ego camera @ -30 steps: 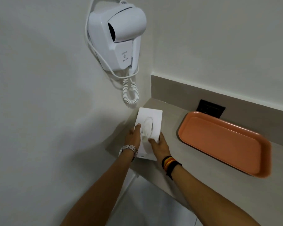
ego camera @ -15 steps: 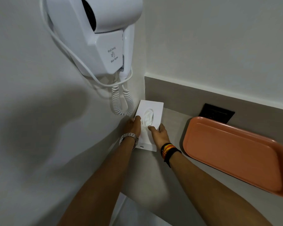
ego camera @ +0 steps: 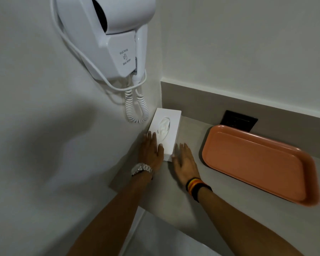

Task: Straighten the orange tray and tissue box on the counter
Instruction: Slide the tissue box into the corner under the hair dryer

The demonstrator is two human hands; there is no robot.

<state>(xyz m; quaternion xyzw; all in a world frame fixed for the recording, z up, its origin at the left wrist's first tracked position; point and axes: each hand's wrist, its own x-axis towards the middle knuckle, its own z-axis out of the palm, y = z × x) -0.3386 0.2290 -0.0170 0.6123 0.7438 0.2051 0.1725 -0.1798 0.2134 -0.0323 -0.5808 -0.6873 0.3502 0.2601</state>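
Our left hand (ego camera: pixel 151 150) lies flat and open along the near left edge of the tissue box (ego camera: pixel 165 133), fingers spread and gripping nothing; whether it touches the box we cannot tell. Our right hand (ego camera: pixel 185 161) is open too, palm down on the worktop (ego camera: pixel 192 206) just beside the box's near corner. The box sits tucked into the corner under the wall hair dryer (ego camera: pixel 111 37), looking squared to the wall, so that part seems done. The orange tray (ego camera: pixel 257 161) lies well apart to the right, at an angle to the back wall, so we judge it is left to straighten.
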